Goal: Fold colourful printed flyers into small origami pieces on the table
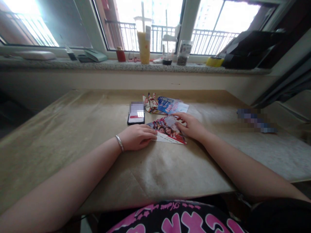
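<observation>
the left grip (pixel 136 137) lies flat, fingers pressed together, pinching nothing, fingertips touching the 9 o'clock edge of a glossy printed flyer (pixel 167 131). the right grip (pixel 190 126) is spread, its fingertips resting on the flyer's 2 o'clock side. the flyer lies on the surface (pixel 73 152), with a phone (pixel 136 114) at 10 o'clock and a blue leaflet (pixel 171 105) at 12 o'clock.

- hard daylight from window (pixel 150 22), panes blown out
- strong glare at its top left
- left hand (pixel 137 137), right hand (pixel 190 127): only soft, faint shadows
- wide-angle bowing toward frame edges
- pixelated blur over phone (pixel 136 118)
</observation>
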Demonstrator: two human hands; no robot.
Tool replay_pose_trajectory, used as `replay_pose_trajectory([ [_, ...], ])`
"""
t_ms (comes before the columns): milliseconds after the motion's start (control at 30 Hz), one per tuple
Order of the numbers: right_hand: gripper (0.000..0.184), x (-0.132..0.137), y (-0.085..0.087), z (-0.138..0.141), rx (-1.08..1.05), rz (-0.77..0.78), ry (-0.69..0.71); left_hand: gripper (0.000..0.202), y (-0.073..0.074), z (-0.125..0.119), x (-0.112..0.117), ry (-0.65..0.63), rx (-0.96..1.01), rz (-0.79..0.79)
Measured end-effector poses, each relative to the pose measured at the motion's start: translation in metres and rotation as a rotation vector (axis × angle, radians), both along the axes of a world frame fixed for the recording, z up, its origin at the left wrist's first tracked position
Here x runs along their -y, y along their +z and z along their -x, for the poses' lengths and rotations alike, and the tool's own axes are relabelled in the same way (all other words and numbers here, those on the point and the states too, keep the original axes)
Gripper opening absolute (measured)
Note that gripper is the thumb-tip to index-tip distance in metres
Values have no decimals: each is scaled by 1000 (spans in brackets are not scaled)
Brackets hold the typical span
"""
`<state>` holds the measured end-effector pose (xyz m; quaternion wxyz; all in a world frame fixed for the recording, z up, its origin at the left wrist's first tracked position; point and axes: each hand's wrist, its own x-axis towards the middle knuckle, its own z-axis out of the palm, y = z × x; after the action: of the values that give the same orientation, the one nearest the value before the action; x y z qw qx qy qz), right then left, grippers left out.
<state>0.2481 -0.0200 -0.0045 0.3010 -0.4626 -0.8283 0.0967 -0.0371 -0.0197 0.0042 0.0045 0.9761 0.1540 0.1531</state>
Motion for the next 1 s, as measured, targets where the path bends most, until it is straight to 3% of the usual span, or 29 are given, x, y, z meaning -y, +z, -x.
replay_pose_trajectory([
  [133, 54, -3, -6, 2, -117, 83, 41, 22, -2, -3, -1, -46, 45, 111],
  [233, 50, -5, -8, 2, -126, 94, 63, 22, -3, -5, -2, -29, 65, 125],
  [433, 25, -2, -5, 3, -57, 88, -12, 24, -6, -4, -4, 24, 54, 5],
  [667, 25, 0, -3, 6, -53, 252, 33, 24, -5, -3, -6, 98, 40, -136],
  [767, 24, 1, -1, 8, -81, 275, -38, 25, -4, -3, -5, 132, 43, -172],
  [1000, 25, -3, -4, 4, -202, 154, -269, 29, -3, -2, -3, 156, 54, -158],
])
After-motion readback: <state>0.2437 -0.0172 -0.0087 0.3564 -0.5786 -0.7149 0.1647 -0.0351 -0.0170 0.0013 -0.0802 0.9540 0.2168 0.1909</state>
